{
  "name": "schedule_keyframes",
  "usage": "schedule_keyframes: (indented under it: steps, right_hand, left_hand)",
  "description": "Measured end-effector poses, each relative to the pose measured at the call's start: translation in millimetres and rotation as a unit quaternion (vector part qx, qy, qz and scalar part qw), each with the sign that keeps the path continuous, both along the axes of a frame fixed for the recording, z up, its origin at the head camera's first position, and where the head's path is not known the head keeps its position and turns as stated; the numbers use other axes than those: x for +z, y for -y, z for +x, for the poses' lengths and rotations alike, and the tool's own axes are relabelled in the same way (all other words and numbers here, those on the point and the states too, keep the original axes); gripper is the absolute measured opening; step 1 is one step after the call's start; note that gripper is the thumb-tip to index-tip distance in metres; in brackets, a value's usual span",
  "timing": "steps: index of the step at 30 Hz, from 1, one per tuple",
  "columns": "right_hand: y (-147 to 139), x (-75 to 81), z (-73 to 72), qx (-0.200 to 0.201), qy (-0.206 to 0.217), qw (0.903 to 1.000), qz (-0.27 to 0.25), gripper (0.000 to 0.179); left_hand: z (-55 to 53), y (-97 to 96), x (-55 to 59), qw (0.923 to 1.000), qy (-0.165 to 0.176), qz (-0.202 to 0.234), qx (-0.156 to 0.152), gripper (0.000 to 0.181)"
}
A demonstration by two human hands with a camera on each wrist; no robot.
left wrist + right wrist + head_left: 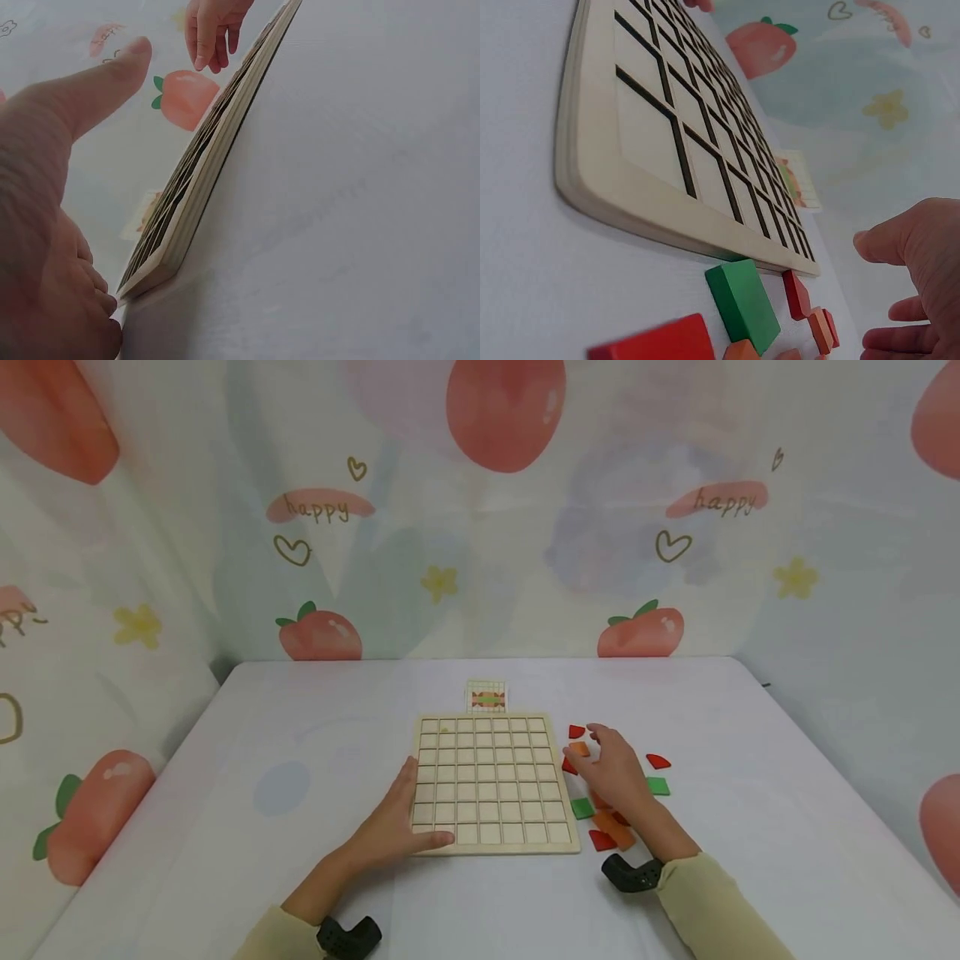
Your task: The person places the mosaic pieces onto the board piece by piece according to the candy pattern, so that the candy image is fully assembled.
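A square wooden grid board [487, 792] lies on the table, its cells bare. My left hand [390, 814] rests along the board's left side, fingers extended and thumb reaching over the near left corner. My right hand [617, 768] hovers by the board's right side, above a loose scatter of coloured pieces, its fingers loosely bent with nothing between them. Beneath and around it lie a green square piece [582, 808], an orange piece [613, 829], a red piece [602, 840] and several others. The hand hides part of this group.
Behind the board lies a small pattern card [487, 697] with a red, orange and green design on a grid. Apart on the right sit a red curved piece [658, 762] and a green piece [658, 787]. Printed cloth [480, 568] hangs around the white table [315, 727].
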State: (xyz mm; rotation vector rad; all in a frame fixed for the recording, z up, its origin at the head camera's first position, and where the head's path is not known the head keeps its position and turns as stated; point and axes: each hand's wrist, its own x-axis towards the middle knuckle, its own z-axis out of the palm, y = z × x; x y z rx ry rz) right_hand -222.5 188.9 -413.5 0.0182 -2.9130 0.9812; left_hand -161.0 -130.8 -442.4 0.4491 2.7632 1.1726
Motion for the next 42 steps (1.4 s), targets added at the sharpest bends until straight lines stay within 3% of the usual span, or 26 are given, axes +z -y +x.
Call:
schedule_keyframes:
  steps: [8,21,42]
  right_hand:
    - [0,0.0,-10.5,-0.021,0.016,0.9995,-0.014,0.061]
    - [1,-3.1,-28.4,-0.033,0.015,0.9991,-0.024,0.053]
    - [1,-6.4,-49.3,-0.024,-0.021,0.9994,0.016,0.036]
  left_hand:
    - [4.7,8.5,-0.6,0.9997,-0.007,-0.023,-0.008,0.125]
    - [5.2,20.0,-8.6,0.9927,-0.057,-0.102,-0.031,0.128]
    - [2.2,18.5,-11.9,0.9913,-0.065,-0.108,-0.035,0.125]
